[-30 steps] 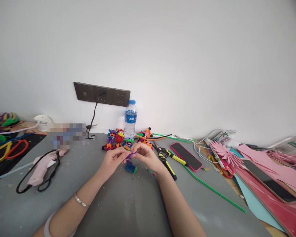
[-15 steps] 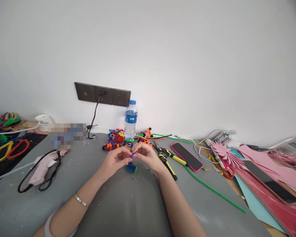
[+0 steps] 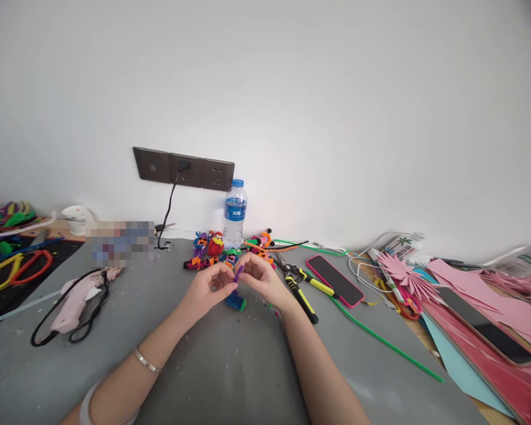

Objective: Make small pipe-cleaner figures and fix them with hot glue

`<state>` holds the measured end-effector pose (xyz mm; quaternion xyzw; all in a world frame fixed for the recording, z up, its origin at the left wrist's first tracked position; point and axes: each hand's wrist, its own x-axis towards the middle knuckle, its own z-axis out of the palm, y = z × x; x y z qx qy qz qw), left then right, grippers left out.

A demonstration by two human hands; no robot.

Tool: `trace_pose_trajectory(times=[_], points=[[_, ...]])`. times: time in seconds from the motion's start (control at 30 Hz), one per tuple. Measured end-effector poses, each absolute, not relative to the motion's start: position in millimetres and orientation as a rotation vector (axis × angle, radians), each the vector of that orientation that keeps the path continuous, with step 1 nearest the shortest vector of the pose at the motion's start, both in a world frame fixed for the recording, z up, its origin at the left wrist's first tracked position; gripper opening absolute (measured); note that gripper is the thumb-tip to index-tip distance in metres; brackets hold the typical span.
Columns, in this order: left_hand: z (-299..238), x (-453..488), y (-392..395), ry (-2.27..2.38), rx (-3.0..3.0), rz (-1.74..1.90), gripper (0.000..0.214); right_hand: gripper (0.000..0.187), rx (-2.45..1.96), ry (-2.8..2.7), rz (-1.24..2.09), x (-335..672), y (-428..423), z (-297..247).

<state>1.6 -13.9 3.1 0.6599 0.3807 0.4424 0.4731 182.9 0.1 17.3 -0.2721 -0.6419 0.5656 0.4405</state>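
Both hands meet over the middle of the grey mat. Between their fingertips is a short purple piece of fuzzy pipe cleaner (image 3: 238,273). My left hand (image 3: 210,287) pinches it from the left with thumb and forefinger. My right hand (image 3: 264,283) grips it from the other side, fingers curled. Just below the fingers lies a blue roll with a green end (image 3: 236,301), partly covered by the left hand. Behind the hands stand several colourful pipe-cleaner figures, among them a red one with a yellow face (image 3: 216,242); some are partly hidden by the fingers.
A water bottle (image 3: 235,215) stands against the wall. Right of my hands lie scissors with yellow-black handles (image 3: 301,300), a pink-cased phone (image 3: 335,281) and a long green pipe cleaner (image 3: 387,343). Leftward is a pink glue gun (image 3: 74,304) with its black cord. Pink paper (image 3: 478,289) covers the far right.
The purple piece has turned more upright between the fingertips, and the fingers have shifted slightly around it. Both forearms stay nearly in place.
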Motion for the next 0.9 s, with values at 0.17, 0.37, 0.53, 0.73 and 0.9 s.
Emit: trace_pose_trajectory(times=[0.17, 0.37, 0.53, 0.73, 0.9], points=[[4.3, 2.0, -12.7, 0.924, 1.529, 1.027, 0.021, 0.021, -0.692, -1.587, 1.397, 182.2, -1.0, 19.1], [1.0, 2.6, -11.9, 0.977, 1.537, 1.056, 0.024, 0.022, -0.711, -1.579, 1.429, 182.1, -0.5, 17.7], [-0.7, 2.2, -10.6, 0.967, 1.504, 1.084, 0.022, 0.018, -0.704, -1.568, 1.436, 180.1, -1.3, 19.3], [-3.9, 3.1, -12.4, 0.922, 1.543, 1.096, 0.019, 0.018, -0.742, -1.545, 1.452, 176.9, -1.3, 20.2], [-2.8, 3.2, -14.1, 0.879, 1.612, 1.11, 0.018, 0.018, -0.794, -1.587, 1.459, 177.1, 1.0, 16.0]])
